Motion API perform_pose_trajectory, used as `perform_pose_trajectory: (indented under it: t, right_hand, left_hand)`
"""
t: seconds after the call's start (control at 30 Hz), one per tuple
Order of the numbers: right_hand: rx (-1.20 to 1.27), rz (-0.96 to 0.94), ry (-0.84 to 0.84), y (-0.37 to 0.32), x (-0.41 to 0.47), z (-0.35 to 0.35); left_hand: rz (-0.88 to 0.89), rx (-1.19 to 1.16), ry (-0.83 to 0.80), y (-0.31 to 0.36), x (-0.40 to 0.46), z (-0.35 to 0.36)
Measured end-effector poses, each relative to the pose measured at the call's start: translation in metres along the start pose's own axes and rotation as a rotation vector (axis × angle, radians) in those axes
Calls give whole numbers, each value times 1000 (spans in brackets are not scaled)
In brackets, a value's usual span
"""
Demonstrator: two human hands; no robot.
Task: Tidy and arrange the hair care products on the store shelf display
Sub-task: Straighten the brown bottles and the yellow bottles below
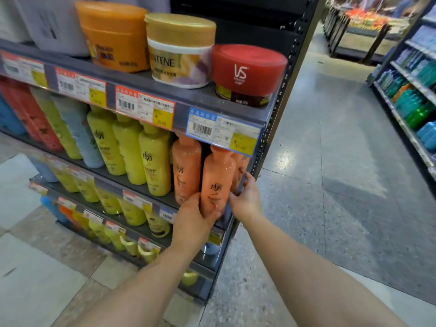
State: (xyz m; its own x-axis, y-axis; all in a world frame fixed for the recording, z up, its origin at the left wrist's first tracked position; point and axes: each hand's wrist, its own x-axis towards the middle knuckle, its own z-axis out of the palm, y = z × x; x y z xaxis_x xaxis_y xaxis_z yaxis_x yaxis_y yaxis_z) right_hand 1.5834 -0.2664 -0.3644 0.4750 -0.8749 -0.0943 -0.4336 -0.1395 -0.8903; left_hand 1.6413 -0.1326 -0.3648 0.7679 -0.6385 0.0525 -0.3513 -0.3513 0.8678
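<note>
Orange bottle (217,182) cap hidden by price tag (224,132) — base covered by both hands.

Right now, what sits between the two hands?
In the head view, an orange bottle stands between the left hand and right hand, both of which touch it.

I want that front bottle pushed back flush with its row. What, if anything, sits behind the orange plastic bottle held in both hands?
Yes: another orange bottle stands right behind the held orange plastic bottle, against the right hand. The left hand cups its base. How much shelf depth remains is hidden.
</note>
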Motion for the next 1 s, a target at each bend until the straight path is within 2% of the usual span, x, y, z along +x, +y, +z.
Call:
perform_pose_trajectory:
  t: [0.47,0.63,0.73,0.83,1.0]
  right_hand:
    - [-183,-22,14,6,23,1]
    - [-32,23,-22,10,13,-5]
    - [51,65,61,14,-18,-5]
    - [56,84,80,12,-50,-1]
    - [86,67,31,8,-73,11]
  left_hand:
    - [13,46,9,-1,4,6]
    - [-6,-35,-14,3,-2,1]
    - [3,-74,126,-4,-8,-16]
    - [-67,-80,251,-14,0,-37]
    - [-101,-2,154,-15,21,-42]
